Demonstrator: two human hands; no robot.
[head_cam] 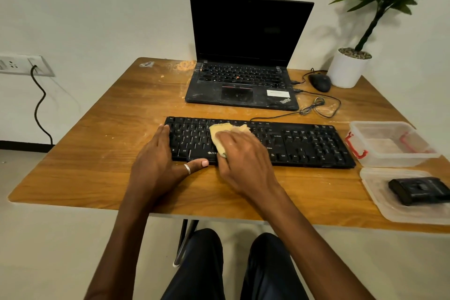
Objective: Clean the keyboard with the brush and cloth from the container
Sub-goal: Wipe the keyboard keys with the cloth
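Wooden table (97, 153), right hand (243, 156) flat on cloth (218, 134)

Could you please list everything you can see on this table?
table: one, brown wood, under everything
keyboard: one, black, front centre
cloth: one, yellowish, on the keyboard's left half
laptop: one, black, open behind the keyboard
mouse: one, black, right of the laptop
plant: one, green, white pot, far right corner
container: one, clear, red clips, right of the keyboard
lid: one, clear, near right edge
brush: one, black, on the lid
left hand: one, resting on the keyboard's left end
right hand: one, pressing the cloth
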